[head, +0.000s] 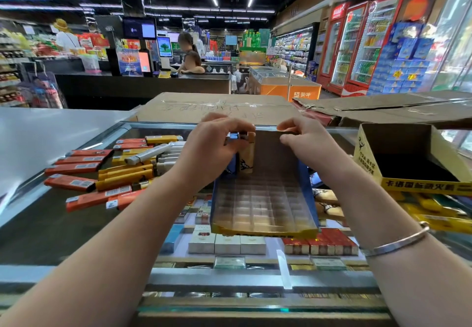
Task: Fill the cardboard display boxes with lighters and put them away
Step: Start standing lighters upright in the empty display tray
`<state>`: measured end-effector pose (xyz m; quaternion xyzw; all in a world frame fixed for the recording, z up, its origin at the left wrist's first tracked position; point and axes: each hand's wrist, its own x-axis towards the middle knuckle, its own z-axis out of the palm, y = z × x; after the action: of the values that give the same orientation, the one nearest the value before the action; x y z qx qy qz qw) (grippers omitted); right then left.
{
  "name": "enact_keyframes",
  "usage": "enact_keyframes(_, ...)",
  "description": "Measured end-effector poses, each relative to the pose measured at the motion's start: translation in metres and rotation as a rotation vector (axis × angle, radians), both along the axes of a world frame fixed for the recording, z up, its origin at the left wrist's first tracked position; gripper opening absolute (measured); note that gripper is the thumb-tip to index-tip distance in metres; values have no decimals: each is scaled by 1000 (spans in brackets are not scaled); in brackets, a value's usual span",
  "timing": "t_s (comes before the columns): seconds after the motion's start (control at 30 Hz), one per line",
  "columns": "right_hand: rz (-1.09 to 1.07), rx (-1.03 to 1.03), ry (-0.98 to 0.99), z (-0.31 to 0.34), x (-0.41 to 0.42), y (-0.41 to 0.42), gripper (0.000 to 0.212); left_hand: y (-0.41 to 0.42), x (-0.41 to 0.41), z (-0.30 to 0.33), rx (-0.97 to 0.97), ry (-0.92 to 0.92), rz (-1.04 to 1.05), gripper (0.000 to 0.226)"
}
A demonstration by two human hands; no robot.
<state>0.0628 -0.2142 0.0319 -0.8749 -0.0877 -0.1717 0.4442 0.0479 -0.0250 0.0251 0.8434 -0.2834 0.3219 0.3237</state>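
I see the display box (pixel 264 199) at the counter (pixel 38 135) centre, holding a few upright lighters (pixel 246 156) in its 11 o'clock corner. My left hand (pixel 217 142) has its grip closed on them; my right hand (pixel 304 135) pinches the back flap. Loose lighters (pixel 102 171) lie at 9 o'clock.

2 hands: left hand (pixel 217 142), right hand (pixel 304 137). 2 display boxes: one with a clear grid tray (pixel 263 206) near centre, one empty yellow box (pixel 408 163) at right. Upright lighters (pixel 246 155) in tray's far left corner: at least 2, partly hidden by fingers. Loose lighters (pixel 102 173) lying at left: approx 20, orange, yellow & white, exact no. can't tell. 1 bracelet (pixel 398 243), right wrist
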Motion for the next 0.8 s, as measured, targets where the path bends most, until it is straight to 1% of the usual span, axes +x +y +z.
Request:
enact_keyframes(0.1, 4, -7, 12, 0, 0, 0, 22, 2, 4, -4, -24, 4, 77, 28)
enact_keyframes(0.2, 13, -25, 19, 0, 0, 0, 24, 3, 5, -4, -26, -12, 104, 28)
enact_keyframes(0.33, 6, -30, 41, 0, 3, -2, 37, 2, 4, -1, 61, -105, 96, 25)
enact_keyframes(0.4, 2, -26, 45, -1, 4, -2, 40, 3, 4, -1, 124, -114, 93, 25)
enact_keyframes(0.47, 7, -22, 43, -2, 5, -2, 39, 3, 4, -2, 184, -97, 90, 25)
enact_keyframes(0.53, 17, -18, 40, -2, 5, -2, 39, 2, 5, -2, 199, -85, 88, 24)
enact_keyframes(0.6, 21, -24, 43, -2, 5, -3, 39, 3, 7, -3, 172, -27, 78, 23)
enact_keyframes(0.7, 39, -56, 42, 0, 5, -5, 36, 4, 8, -4, 127, 116, 28, 28)
enact_keyframes(0.8, 64, -87, 14, 9, 1, -15, 25, 4, 7, -5, 129, 147, 21, 33)
